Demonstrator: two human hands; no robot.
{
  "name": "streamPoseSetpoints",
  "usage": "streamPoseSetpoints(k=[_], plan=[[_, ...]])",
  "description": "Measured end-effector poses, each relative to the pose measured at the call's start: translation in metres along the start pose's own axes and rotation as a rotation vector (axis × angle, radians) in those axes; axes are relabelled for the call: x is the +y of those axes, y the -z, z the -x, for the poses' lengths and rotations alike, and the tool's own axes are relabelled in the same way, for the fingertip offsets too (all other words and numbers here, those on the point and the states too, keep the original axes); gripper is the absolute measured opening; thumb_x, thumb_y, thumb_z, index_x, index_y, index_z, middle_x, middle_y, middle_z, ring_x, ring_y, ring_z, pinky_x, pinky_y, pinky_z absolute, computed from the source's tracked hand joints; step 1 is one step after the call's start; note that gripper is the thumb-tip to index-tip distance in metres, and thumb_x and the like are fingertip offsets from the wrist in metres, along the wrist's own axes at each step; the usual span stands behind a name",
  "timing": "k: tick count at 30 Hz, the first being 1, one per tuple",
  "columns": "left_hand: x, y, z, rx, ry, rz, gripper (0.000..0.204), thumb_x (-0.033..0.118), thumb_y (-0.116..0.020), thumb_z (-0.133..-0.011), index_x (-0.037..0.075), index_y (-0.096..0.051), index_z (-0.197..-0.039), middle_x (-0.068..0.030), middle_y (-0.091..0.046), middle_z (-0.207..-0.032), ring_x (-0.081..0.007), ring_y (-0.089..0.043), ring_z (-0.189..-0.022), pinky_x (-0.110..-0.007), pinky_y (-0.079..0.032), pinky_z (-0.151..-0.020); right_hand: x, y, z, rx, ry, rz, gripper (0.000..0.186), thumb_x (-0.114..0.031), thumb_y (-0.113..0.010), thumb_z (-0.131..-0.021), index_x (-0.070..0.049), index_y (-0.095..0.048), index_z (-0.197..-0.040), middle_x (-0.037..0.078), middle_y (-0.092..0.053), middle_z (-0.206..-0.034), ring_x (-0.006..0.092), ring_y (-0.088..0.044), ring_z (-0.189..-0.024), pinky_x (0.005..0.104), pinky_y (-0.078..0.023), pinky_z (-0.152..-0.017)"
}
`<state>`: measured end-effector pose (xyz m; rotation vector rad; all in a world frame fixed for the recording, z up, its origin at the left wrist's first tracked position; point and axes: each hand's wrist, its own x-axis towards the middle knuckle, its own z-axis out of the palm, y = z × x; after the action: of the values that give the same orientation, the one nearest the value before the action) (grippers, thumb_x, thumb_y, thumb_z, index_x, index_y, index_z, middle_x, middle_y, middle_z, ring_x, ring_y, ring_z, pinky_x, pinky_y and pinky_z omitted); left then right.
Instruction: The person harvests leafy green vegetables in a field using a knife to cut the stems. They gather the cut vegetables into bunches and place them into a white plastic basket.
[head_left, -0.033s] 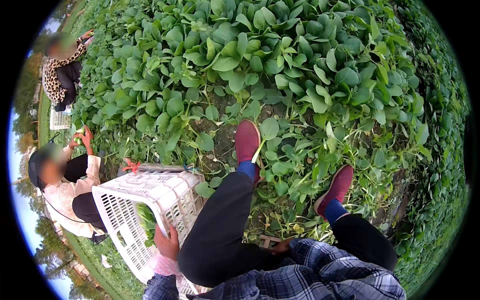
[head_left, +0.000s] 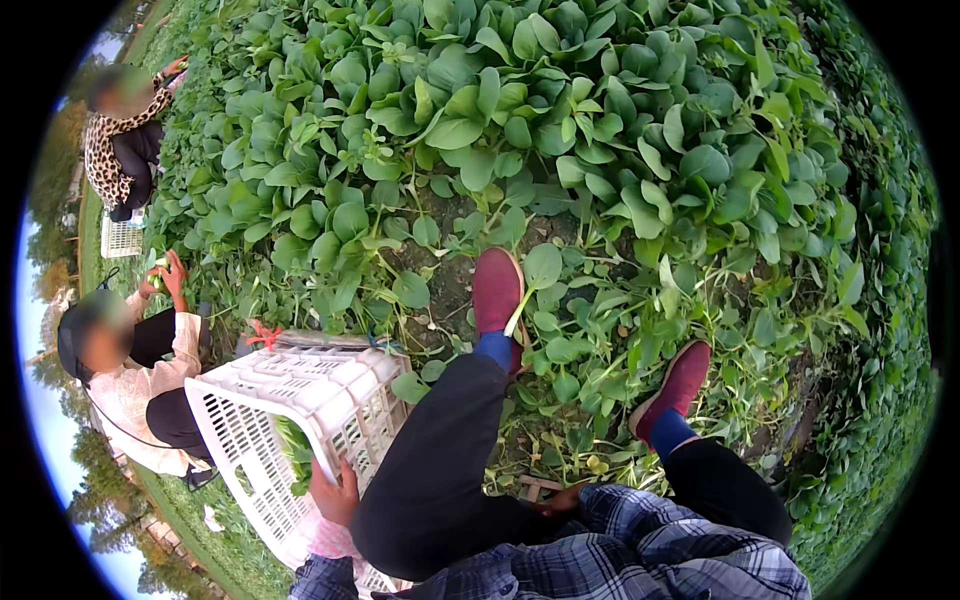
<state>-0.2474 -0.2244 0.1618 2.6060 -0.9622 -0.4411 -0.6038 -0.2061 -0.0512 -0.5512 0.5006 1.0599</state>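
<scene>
Only partly visible, right hand (head_left: 564, 497)

Wht plastic crate (head_left: 285, 383), slotted walls, open side facing L, beside wearer's L leg; leafy grns (head_left: 295, 455) inside, partly hidden

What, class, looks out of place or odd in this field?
A small white scrap lies on the grass left of the white crate. It looks odd because it stands out against the green, though it is too small to identify.
</scene>
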Motion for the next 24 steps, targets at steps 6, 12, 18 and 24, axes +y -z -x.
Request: streamPoseSetpoints(k=[6, 12, 18, 24], plan=[[-0.047, -0.001, 0.015, 0.029, 0.111, -0.005, 0.024, 0.007, -0.057, -0.083, -0.004, -0.058, -0.105, -0.0142, -0.065, -0.076, -0.0230, -0.064, -0.064, -0.032, -0.050, -0.059, -0.015, 0.020, 0.026, -0.239, -0.139, -0.457, 0.026, -0.029, -0.036, -0.099, -0.012, -0.052, -0.112, -0.003, -0.034, -0.052, 0.0096, -0.033, -0.042, 0.0265, -0.028, -0.041], [-0.042, -0.003, 0.010, 0.005, 0.036, -0.117, 0.023, 0.008, -0.058, -0.080, -0.003, -0.059, -0.101, -0.0158, -0.061, -0.070, -0.0285, -0.062, -0.060, -0.036, -0.048, -0.055, 0.006, 0.055, 0.022, -0.432, -0.024, -0.129, 0.032, -0.036, -0.048, -0.094, -0.008, -0.063, -0.101, 0.001, -0.060, -0.074, 0.0112, -0.051, -0.057, 0.0284, -0.040, -0.053], [-0.023, 0.003, 0.008, -0.077, 0.162, -0.030, 0.028, 0.010, -0.061, -0.079, -0.002, -0.058, -0.104, -0.0153, -0.059, -0.069, -0.0274, -0.060, -0.058, -0.035, -0.047, -0.055, -0.070, 0.081, 0.096, -0.108, -0.042, 0.045, 0.034, -0.037, -0.049, -0.094, -0.007, -0.062, -0.105, 0.004, -0.062, -0.078, 0.0142, -0.054, -0.060, 0.0301, -0.043, -0.056], [-0.022, 0.004, 0.001, -0.090, 0.024, -0.042, 0.047, 0.013, -0.061, -0.077, -0.001, -0.052, -0.121, -0.0194, -0.060, -0.072, -0.0359, -0.061, -0.062, -0.039, -0.049, -0.058, -0.115, 0.119, 0.145, 0.097, -0.043, 0.194, 0.038, -0.037, -0.050, -0.093, -0.006, -0.059, -0.111, 0.008, -0.064, -0.082, 0.0177, -0.059, -0.063, 0.0320, -0.046, -0.061]])
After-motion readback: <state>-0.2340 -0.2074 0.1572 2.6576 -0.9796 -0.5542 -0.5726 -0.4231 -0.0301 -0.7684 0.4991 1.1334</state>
